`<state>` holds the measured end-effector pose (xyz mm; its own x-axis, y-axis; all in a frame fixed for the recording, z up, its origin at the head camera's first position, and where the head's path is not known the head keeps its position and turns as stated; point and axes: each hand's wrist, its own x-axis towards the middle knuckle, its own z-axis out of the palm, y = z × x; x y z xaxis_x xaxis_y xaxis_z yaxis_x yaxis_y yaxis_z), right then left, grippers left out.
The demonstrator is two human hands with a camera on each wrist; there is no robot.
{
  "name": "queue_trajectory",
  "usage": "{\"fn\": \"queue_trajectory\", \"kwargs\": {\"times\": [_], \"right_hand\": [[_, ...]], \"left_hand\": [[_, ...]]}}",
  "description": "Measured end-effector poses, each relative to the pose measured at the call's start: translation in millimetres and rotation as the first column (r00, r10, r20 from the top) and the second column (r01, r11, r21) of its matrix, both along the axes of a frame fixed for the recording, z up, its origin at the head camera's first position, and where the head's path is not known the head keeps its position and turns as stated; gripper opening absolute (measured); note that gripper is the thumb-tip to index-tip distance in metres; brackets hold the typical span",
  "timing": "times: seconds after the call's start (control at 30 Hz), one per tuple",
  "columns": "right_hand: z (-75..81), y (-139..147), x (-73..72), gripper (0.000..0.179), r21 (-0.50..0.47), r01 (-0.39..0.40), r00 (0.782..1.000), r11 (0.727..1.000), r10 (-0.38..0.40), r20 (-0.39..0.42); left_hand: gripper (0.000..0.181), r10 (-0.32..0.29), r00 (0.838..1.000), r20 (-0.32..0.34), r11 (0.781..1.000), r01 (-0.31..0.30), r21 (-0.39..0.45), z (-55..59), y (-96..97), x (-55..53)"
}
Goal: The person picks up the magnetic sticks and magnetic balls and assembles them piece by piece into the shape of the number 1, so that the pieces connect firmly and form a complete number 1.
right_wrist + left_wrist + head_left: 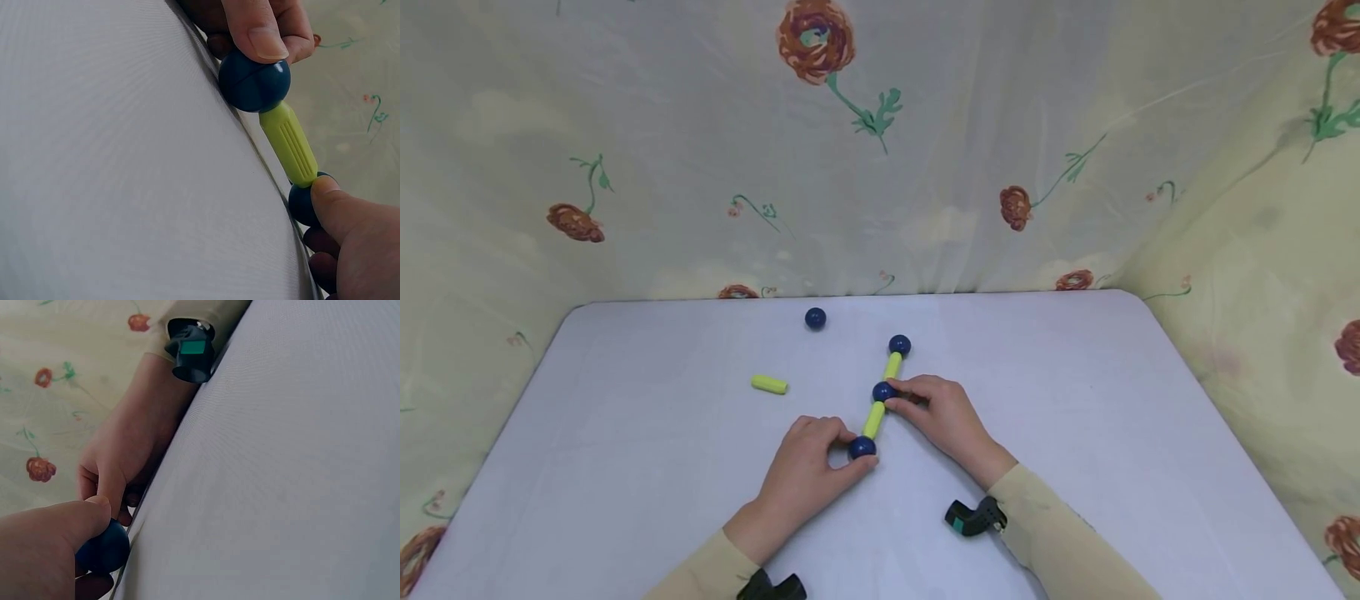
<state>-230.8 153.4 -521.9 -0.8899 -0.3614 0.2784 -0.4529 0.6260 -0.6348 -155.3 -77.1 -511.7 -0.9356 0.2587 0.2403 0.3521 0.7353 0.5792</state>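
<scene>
On the white table lies a chain of three dark blue balls joined by two yellow-green rods. My left hand pinches the near ball between thumb and fingers; the left wrist view shows that blue ball partly covered by the thumb. With thumb and fingertips, my right hand holds the middle ball. Between the two hands runs the near rod, its grooved side plain in the right wrist view. Beyond the right hand, the far rod leads to the far ball, which neither hand touches.
A loose yellow-green rod lies left of the chain. Near the table's back edge sits a separate blue ball. Flowered cloth hangs behind and beside the white table. Each wrist wears a black camera mount.
</scene>
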Motion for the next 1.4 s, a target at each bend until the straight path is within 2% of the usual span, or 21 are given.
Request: {"fn": "queue_trajectory", "kwargs": {"times": [0.5, 1.03, 1.4], "right_hand": [[3.0, -1.2, 1.4, 0.034, 0.005, 0.016, 1.000, 1.000, -0.016, 0.010], [-0.3, -1.9, 1.7, 0.033, 0.011, 0.009, 1.000, 1.000, -0.009, -0.008], [2.5, -1.9, 2.2, 0.032, 0.006, 0.017, 1.000, 1.000, -0.017, -0.014]], "left_hand": [[0.031, 0.008, 0.999, -0.042, 1.000, -0.007, 0.018, -0.8, -0.2, 0.4], [0.030, 0.015, 1.000, -0.016, 1.000, -0.014, 0.024, -3.5, -1.9, 0.3], [0.033, 0.012, 0.999, -0.049, 0.999, -0.010, 0.042, -3.8, -1.1, -0.9]]}}
